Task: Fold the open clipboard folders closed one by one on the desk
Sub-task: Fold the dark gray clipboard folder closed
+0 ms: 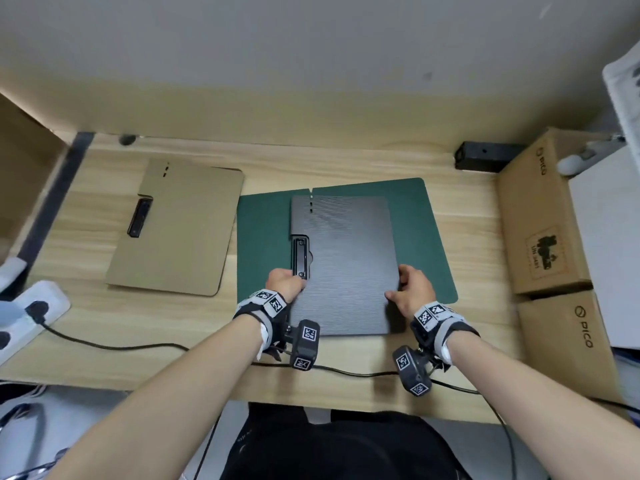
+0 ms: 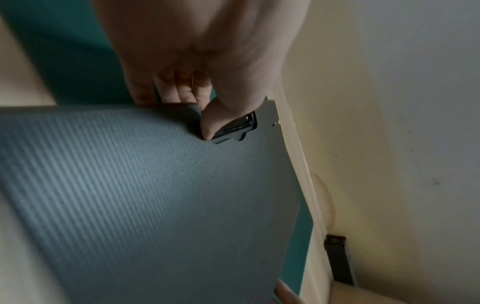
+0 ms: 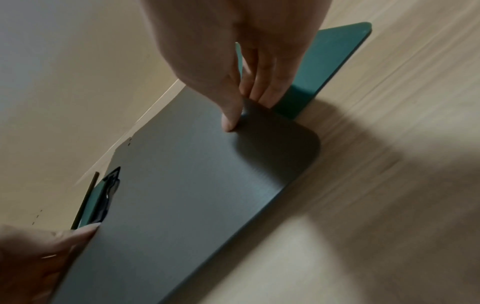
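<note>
A grey ribbed clipboard folder (image 1: 349,258), folded closed, lies over a dark green folder (image 1: 263,237) that is spread open flat on the desk. My left hand (image 1: 285,280) pinches the grey folder's left edge beside its black clip (image 1: 300,258), thumb (image 2: 207,127) on top and fingers underneath. My right hand (image 1: 412,285) pinches the right edge the same way, thumb (image 3: 230,121) on the grey folder (image 3: 182,195). The green folder (image 3: 324,67) shows beyond it. A tan folder (image 1: 176,230) lies closed at the left, its clip (image 1: 139,217) showing.
Stacked cardboard boxes (image 1: 543,216) line the desk's right side. A white power strip (image 1: 31,313) sits at the left edge, and its black cable (image 1: 114,346) runs along the front. A small black box (image 1: 485,155) stands against the back wall.
</note>
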The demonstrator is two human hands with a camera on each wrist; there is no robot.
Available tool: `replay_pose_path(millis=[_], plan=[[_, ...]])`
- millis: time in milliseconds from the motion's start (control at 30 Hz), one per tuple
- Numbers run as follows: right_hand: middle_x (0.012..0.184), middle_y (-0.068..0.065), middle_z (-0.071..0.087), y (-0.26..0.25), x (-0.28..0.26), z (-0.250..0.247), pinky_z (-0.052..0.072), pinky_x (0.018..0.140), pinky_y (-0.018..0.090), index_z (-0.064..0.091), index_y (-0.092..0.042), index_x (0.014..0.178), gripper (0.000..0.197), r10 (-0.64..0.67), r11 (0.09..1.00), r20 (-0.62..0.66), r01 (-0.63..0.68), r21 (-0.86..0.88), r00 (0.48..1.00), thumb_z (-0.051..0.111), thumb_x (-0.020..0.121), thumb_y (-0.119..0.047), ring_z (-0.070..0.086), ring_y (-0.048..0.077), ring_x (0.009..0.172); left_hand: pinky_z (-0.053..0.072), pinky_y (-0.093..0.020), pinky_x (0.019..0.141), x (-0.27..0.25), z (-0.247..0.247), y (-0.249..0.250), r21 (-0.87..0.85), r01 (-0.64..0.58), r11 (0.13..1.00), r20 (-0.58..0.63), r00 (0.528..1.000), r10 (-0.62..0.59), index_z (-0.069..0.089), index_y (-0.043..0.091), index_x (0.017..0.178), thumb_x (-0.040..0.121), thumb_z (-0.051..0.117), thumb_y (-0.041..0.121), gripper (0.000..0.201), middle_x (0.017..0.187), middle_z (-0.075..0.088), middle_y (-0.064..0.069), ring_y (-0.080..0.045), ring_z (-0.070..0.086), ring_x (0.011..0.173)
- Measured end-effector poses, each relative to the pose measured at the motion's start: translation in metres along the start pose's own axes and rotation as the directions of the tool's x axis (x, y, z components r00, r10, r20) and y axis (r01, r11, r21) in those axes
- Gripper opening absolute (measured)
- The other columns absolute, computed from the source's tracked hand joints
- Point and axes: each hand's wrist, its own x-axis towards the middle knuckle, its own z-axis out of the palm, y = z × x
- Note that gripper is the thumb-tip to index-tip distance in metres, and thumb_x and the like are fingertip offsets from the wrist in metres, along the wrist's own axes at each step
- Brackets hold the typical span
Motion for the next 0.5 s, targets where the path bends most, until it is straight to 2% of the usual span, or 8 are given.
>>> replay_pose_path(millis=[33,133,233,300,400,500], plan=[[0.108,0.007,0.066,-0.005,-0.001,0.004,0.052,0.089,0.038,0.062,-0.016,0.118,0.053,-0.001,1.0,-0.001,0.001,0.012,1.0,0.082,0.069,-0.015,0.064,0.028,0.096,0.05,-0.031,0.095,0.004,-0.007,0.001,-0.02,-0.017,1.0,0.003,1.0,0.017,0.067,0.008,0.076,0.076,0.071,0.004,0.005,0.093,0.071,-0.008,-0.024,0.065,0.094],[0.108,0.007,0.065,-0.031,-0.004,0.018,0.051,0.092,0.04,0.057,-0.015,0.123,0.061,-0.016,0.998,-0.03,0.018,0.056,0.999,0.084,0.068,-0.016,0.063,0.027,0.099,0.053,-0.04,0.096,0.015,-0.036,0.003,-0.067,-0.068,0.995,-0.019,0.998,0.067,0.07,0.012,0.089,0.073,0.074,0.006,0.018,0.101,0.074,-0.008,-0.027,0.068,0.1],[0.099,0.004,0.066,-0.071,-0.008,0.039,0.051,0.089,0.039,0.055,-0.017,0.122,0.062,-0.04,0.995,-0.04,0.043,0.095,0.998,0.084,0.067,-0.013,0.063,0.027,0.096,0.054,-0.041,0.094,0.03,-0.08,-0.002,-0.085,-0.115,0.99,-0.073,0.991,0.109,0.056,0.023,0.087,0.073,0.075,0.009,0.027,0.09,0.069,-0.001,-0.025,0.068,0.096],[0.094,0.003,0.066,-0.099,-0.011,0.058,0.051,0.087,0.04,0.054,-0.019,0.121,0.063,-0.06,0.991,-0.026,0.063,0.12,0.998,0.085,0.066,-0.014,0.063,0.026,0.09,0.053,-0.04,0.093,0.039,-0.113,-0.005,-0.084,-0.142,0.986,-0.139,0.982,0.129,0.053,0.025,0.09,0.076,0.075,0.013,0.028,0.086,0.064,0.005,-0.022,0.066,0.09],[0.084,-0.002,0.06,-0.14,-0.012,0.091,0.051,0.086,0.042,0.05,-0.02,0.123,0.065,-0.09,0.986,0.008,0.088,0.143,0.996,0.085,0.068,-0.014,0.062,0.023,0.083,0.05,-0.037,0.095,0.058,-0.165,-0.011,-0.068,-0.194,0.979,-0.21,0.962,0.176,0.055,0.024,0.1,0.079,0.075,0.017,0.03,0.095,0.062,0.004,-0.02,0.062,0.091],[0.087,-0.003,0.061,-0.176,-0.011,0.122,0.051,0.088,0.042,0.046,-0.019,0.126,0.068,-0.132,0.978,0.036,0.124,0.166,0.991,0.085,0.07,-0.016,0.063,0.022,0.088,0.049,-0.038,0.099,0.076,-0.21,-0.016,-0.044,-0.233,0.972,-0.246,0.945,0.215,0.061,0.015,0.113,0.079,0.077,0.018,0.038,0.108,0.066,-0.003,-0.023,0.063,0.103]])
